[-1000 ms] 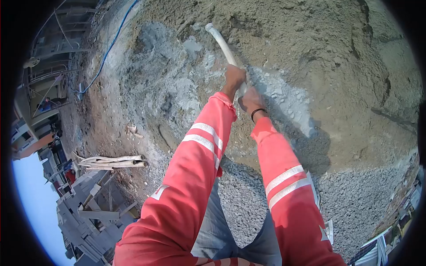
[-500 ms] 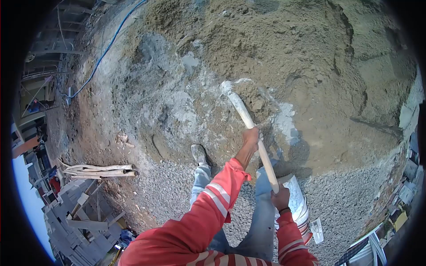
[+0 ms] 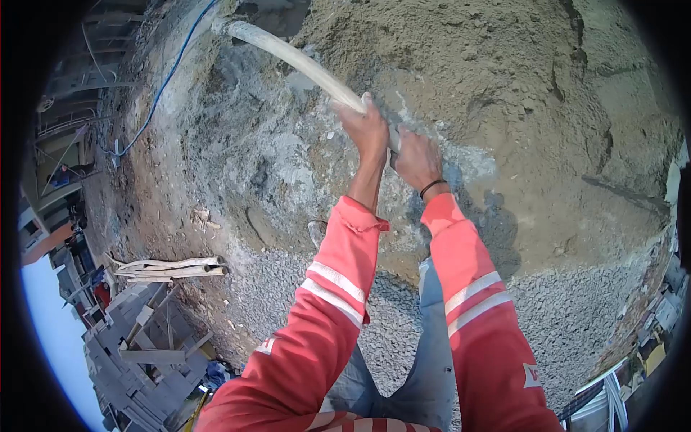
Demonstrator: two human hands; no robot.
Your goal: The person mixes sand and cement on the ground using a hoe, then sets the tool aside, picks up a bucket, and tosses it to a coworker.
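A long, pale wooden tool handle (image 3: 299,63) slants from my hands up to the far left. Its far end is caked with grey-white material, and the tool head there cannot be made out. My left hand (image 3: 367,131) is closed round the handle. Close behind it, my right hand (image 3: 419,157) grips the butt end, with a dark band at the wrist. Under the handle spreads a mound of brown sand (image 3: 446,79) with grey-white powder (image 3: 281,155) mixed in on the left.
Grey gravel (image 3: 568,324) lies around my legs. A blue hose (image 3: 167,83) runs along the upper left. Several wooden poles (image 3: 173,270) rest at the left, near stacked grey blocks (image 3: 137,335). Boards and debris (image 3: 658,317) line the right edge.
Both hands have moved forward, and the handle has swung up and to the left. My right hand has come close behind my left. The white bucket is now out of sight.
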